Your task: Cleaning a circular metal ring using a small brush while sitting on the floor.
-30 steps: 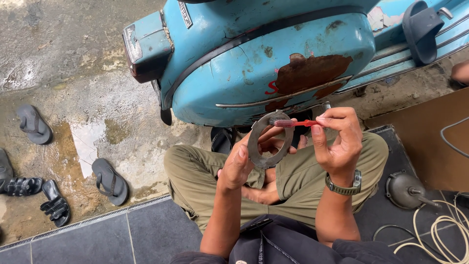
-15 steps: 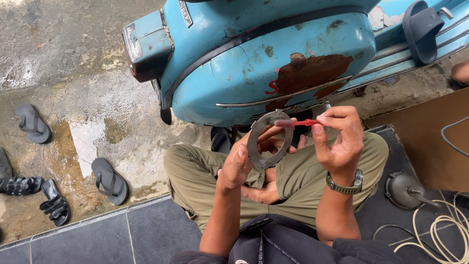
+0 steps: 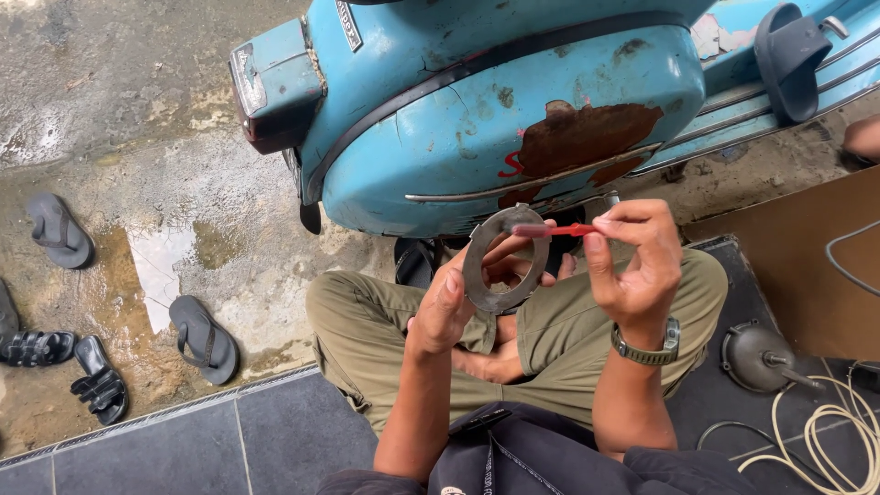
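My left hand (image 3: 449, 307) holds up a grey metal ring plate (image 3: 502, 259) by its lower left edge, in front of my knees. My right hand (image 3: 632, 261) pinches a thin red-handled tool (image 3: 550, 230) whose tip rests on the upper part of the ring. I wear a dark wristwatch (image 3: 647, 348) on the right wrist. I sit with legs in olive trousers (image 3: 367, 321). Right behind the ring stands the rear of a light-blue scooter (image 3: 495, 110) with a rusty patch.
Several sandals, such as the grey one (image 3: 203, 337), lie on the wet concrete at left. A dark tiled floor edge (image 3: 165, 431) runs below. A round metal part (image 3: 756, 356), a pale coiled cable (image 3: 825, 431) and a brown board (image 3: 807, 266) are at right.
The ring and the red tool have shifted only slightly; both hands stay in about the same place.
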